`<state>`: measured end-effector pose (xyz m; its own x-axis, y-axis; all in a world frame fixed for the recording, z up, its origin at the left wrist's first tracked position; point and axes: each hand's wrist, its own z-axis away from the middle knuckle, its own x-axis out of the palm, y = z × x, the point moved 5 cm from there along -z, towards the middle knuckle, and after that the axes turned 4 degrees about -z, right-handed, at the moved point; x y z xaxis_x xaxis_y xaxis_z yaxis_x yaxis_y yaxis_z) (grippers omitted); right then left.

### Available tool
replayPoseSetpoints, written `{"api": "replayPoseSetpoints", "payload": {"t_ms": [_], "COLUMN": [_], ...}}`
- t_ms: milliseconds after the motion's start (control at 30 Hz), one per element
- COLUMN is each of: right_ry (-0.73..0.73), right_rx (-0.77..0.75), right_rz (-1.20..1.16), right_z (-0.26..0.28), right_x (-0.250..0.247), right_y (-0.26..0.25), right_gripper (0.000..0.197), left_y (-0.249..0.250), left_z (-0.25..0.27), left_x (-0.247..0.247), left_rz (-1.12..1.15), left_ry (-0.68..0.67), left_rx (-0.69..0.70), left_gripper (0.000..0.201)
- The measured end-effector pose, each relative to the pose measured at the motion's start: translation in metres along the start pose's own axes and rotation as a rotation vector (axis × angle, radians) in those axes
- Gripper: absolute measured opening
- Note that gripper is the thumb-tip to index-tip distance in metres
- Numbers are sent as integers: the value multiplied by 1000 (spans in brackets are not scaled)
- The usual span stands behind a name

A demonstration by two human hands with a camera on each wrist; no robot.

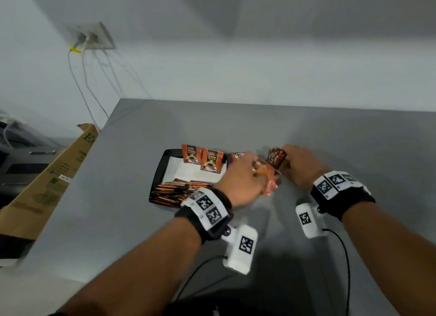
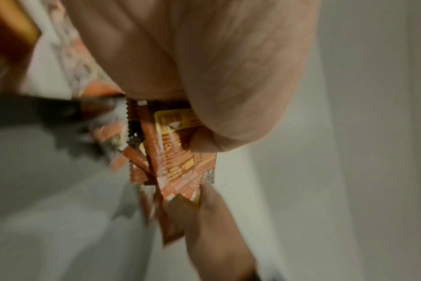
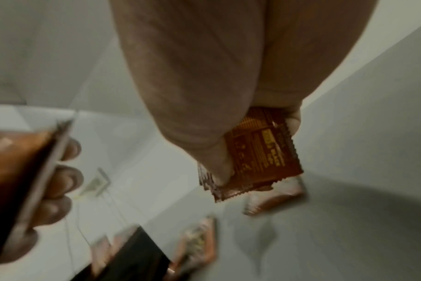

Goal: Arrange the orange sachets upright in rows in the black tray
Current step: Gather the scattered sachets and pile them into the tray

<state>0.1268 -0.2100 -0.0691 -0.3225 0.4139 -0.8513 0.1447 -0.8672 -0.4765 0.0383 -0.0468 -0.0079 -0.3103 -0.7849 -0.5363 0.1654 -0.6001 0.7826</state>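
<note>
A black tray [image 1: 157, 171] lined with white paper sits on the grey table. Two orange sachets [image 1: 203, 160] stand upright at its far edge, and a row of sachets [image 1: 174, 191] lies along its near edge. Just right of the tray, my left hand [image 1: 245, 177] grips a bunch of orange sachets [image 2: 178, 167]. My right hand [image 1: 298, 161] holds a small stack of sachets [image 3: 257, 155] between thumb and fingers, close beside the left hand. One more sachet [image 1: 237, 155] lies on the table by the tray's right rim.
A long cardboard box [image 1: 49, 181] leans along the table's left edge. White cables [image 1: 82, 84] hang from a wall socket [image 1: 94, 36] behind. Black wrist-camera cables [image 1: 342, 252] trail over the near part of the table [image 1: 330, 136].
</note>
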Motion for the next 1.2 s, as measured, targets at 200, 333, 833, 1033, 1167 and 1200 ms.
{"api": "replayPoseSetpoints", "payload": {"t_ms": [200,333,833,1033,1167,1200], "right_ry": [49,23,-176,-169,-183,-178], "right_rx": [-117,-243,-138,-88,-62,-60], "right_rz": [-247,-280,300,317,320,323], "right_z": [21,23,22,22,21,21], "right_x": [-22,13,103,107,107,105], "right_y": [-97,-168,-187,-187,-187,-189], "right_gripper": [21,21,70,75,70,69], "left_y": [-41,-95,-145,-148,-145,-143], "left_z": [4,0,12,9,6,7], "left_x": [-135,-152,-130,-131,-130,-130], "left_rz": [-403,-695,-810,-815,-850,-844], "left_ry": [308,184,-262,-250,-259,-246], "left_rx": [10,-87,62,163,211,226], "left_gripper": [32,22,73,95,89,87]}}
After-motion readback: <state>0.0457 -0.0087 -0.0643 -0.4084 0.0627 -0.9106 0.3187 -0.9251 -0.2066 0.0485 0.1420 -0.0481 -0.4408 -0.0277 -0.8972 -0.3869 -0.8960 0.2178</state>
